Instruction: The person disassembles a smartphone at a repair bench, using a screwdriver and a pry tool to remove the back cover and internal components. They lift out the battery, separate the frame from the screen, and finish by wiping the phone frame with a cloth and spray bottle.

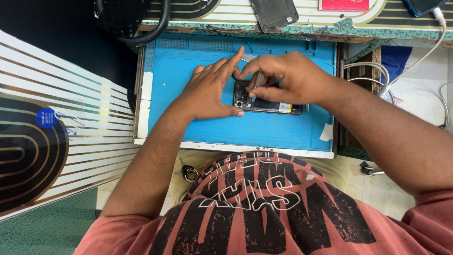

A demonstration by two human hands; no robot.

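An opened smartphone point(276, 106) with its back cover off lies on a blue work mat point(264, 132). My left hand point(210, 89) rests flat on the mat at the phone's left end, thumb against its lower corner and index finger stretched up. My right hand point(288, 78) is over the phone and pinches grey metal tweezers point(258, 80), whose tips point down into the phone's upper left area near the camera. The right hand hides most of the phone's middle.
A detached phone back panel point(274, 13) lies on the patterned desk above the mat. A pink box point(344, 4) and a blue phone with a white cable point(441, 21) sit at top right. A striped board point(52, 127) stands left. Keys point(188, 172) lie below the mat.
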